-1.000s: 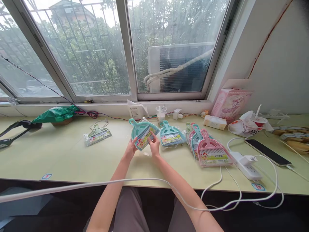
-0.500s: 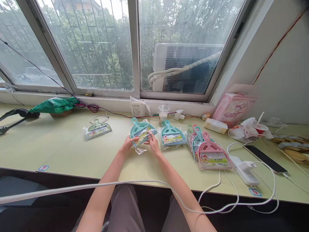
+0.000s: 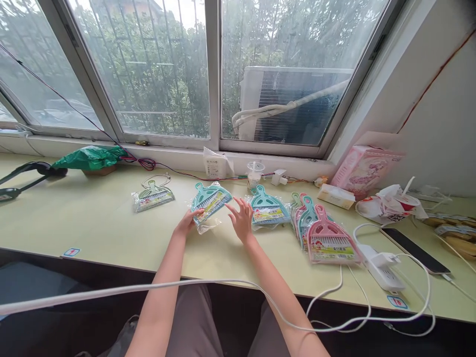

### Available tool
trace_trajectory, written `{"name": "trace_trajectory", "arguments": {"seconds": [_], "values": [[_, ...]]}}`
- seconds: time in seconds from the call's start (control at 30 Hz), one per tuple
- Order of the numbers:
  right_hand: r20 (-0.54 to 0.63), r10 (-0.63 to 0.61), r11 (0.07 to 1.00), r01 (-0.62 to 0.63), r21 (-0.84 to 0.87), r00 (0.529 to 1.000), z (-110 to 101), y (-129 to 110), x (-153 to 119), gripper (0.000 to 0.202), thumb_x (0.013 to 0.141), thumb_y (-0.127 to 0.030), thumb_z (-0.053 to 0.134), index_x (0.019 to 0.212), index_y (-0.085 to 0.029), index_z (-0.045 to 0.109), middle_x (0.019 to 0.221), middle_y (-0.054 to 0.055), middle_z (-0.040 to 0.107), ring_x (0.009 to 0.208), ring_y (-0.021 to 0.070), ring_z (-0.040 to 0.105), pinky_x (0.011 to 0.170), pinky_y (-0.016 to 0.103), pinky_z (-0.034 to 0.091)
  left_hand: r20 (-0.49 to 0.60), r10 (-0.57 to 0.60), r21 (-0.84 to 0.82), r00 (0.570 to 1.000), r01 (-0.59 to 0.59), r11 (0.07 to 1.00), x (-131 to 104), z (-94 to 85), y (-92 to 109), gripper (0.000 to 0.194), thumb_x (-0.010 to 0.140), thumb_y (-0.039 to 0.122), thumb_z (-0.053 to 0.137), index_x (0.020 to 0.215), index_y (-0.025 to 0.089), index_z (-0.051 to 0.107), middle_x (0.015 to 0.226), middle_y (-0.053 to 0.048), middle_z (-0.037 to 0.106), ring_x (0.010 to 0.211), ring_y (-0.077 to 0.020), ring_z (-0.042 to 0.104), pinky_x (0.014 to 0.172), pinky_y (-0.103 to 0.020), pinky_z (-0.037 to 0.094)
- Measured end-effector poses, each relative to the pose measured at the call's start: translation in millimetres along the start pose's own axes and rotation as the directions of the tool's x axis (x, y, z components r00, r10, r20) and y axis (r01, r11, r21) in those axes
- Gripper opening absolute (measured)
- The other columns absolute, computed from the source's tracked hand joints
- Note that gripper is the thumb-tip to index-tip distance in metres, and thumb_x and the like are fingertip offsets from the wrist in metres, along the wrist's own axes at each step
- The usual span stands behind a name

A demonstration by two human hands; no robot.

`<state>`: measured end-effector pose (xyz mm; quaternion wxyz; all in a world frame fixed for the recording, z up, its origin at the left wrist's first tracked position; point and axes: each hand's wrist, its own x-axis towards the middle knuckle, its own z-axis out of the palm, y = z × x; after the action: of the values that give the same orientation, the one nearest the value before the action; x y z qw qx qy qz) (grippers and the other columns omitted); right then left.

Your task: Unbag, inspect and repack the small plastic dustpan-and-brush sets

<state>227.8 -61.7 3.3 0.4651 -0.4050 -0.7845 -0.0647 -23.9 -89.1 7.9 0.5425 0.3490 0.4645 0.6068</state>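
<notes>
My left hand grips the lower left corner of a teal mini dustpan and brush set in a clear wrapper. The set is tilted above the table, its loose plastic hanging below. My right hand is apart from it, fingers spread, holding nothing. Just beyond that hand lies another wrapped teal set. A green wrapped set lies further left. At the right, several sets overlap in a row, with a pink one in front.
A white cable runs across in front of my forearms. To the right are a power strip, a phone and a tissue pack. A plastic cup stands near the window. Black headphones and a green bag are at left.
My right hand has let go of the teal set and spread its fingers, moving slightly right. The left hand still holds the set, now a little further left. The view has shifted slightly.
</notes>
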Motion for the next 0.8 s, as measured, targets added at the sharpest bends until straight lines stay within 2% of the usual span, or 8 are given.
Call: {"name": "trace_trajectory", "arguments": {"seconds": [0.07, 0.13, 0.27, 0.37, 0.47, 0.63, 0.8], "values": [[-0.050, -0.003, 0.999, 0.006, 0.052, 0.999, -1.0, 3.2, 1.3, 0.020, 0.092, -0.019, 0.071, 0.101, -0.034, 0.079, 0.136, 0.004, 0.064, 0.138, 0.0285, 0.048, 0.119, 0.052, 0.027, 0.029, -0.046, 0.026, 0.999, 0.046, 0.999, -1.8, -0.7, -2.3, 0.056, 0.066, 0.021, 0.085, 0.119, 0.014, 0.068, 0.100, -0.010, 0.077, 0.083, -0.0220, 0.074, 0.070, -0.027, 0.061], [-0.063, 0.025, 0.992, -0.016, 0.128, 0.998, -1.9, 5.9, 3.3, 0.012, 0.090, -0.023, 0.075, 0.084, -0.033, 0.080, 0.124, 0.003, 0.068, 0.129, 0.0277, 0.054, 0.115, 0.049, 0.031, 0.055, -0.104, 0.067, 0.993, 0.100, 0.993, -5.1, -0.4, -2.1, 0.059, 0.067, 0.021, 0.086, 0.122, 0.014, 0.067, 0.100, -0.011, 0.077, 0.083, -0.0224, 0.074, 0.068, -0.027, 0.061], [-0.001, 0.088, 0.955, -0.084, 0.284, 0.996, -3.7, 11.7, 9.5, 0.011, 0.085, -0.026, 0.082, 0.077, -0.033, 0.080, 0.115, 0.003, 0.072, 0.115, 0.0267, 0.060, 0.106, 0.046, 0.039, 0.108, -0.243, 0.128, 0.964, 0.229, 0.965, -14.8, 1.8, 5.6, 0.054, 0.084, 0.041, 0.076, 0.129, 0.012, 0.066, 0.106, -0.015, 0.076, 0.092, -0.0290, 0.074, 0.077, -0.039, 0.064], [0.061, 0.100, 0.909, -0.116, 0.401, 0.993, -4.7, 14.0, 13.3, 0.009, 0.081, -0.026, 0.085, 0.076, -0.031, 0.080, 0.111, 0.003, 0.073, 0.110, 0.0266, 0.064, 0.104, 0.046, 0.042, 0.103, -0.237, 0.142, 0.966, 0.222, 0.965, -19.5, 0.6, 10.9, 0.056, 0.090, 0.045, 0.070, 0.136, 0.014, 0.061, 0.117, -0.017, 0.074, 0.103, -0.0309, 0.073, 0.087, -0.043, 0.063], [0.126, 0.076, 0.852, -0.130, 0.508, 0.989, -5.1, 12.5, 15.0, 0.009, 0.079, -0.026, 0.086, 0.075, -0.030, 0.079, 0.107, 0.004, 0.075, 0.107, 0.0259, 0.067, 0.101, 0.044, 0.045, 0.077, -0.165, 0.144, 0.983, 0.153, 0.978, -19.7, -4.5, 11.1, 0.067, 0.082, 0.038, 0.081, 0.140, 0.016, 0.055, 0.126, -0.017, 0.071, 0.104, -0.0272, 0.073, 0.086, -0.036, 0.062], [0.155, 0.040, 0.798, -0.125, 0.590, 0.987, -3.5, 5.2, 15.6, 0.011, 0.078, -0.029, 0.087, 0.073, -0.028, 0.078, 0.100, 0.004, 0.078, 0.097, 0.0243, 0.071, 0.098, 0.042, 0.046, 0.134, -0.134, 0.186, 0.982, 0.108, 0.977, -19.7, -7.1, 7.0, 0.100, 0.059, 0.029, 0.096, 0.146, 0.019, 0.048, 0.129, -0.016, 0.069, 0.104, -0.0286, 0.073, 0.082, -0.032, 0.063], [0.129, 0.153, 0.812, -0.199, 0.549, 0.980, -4.1, 9.0, 18.0, 0.022, 0.088, -0.039, 0.076, 0.070, -0.027, 0.075, 0.073, 0.001, 0.075, 0.067, 0.0197, 0.063, 0.088, 0.041, 0.047, 0.175, -0.129, 0.230, 0.976, 0.087, 0.969, -23.4, 0.2, 4.1, 0.125, 0.054, 0.011, 0.095, 0.160, 0.028, 0.031, 0.145, -0.018, 0.059, 0.121, -0.0318, 0.067, 0.096, -0.036, 0.059]]}}
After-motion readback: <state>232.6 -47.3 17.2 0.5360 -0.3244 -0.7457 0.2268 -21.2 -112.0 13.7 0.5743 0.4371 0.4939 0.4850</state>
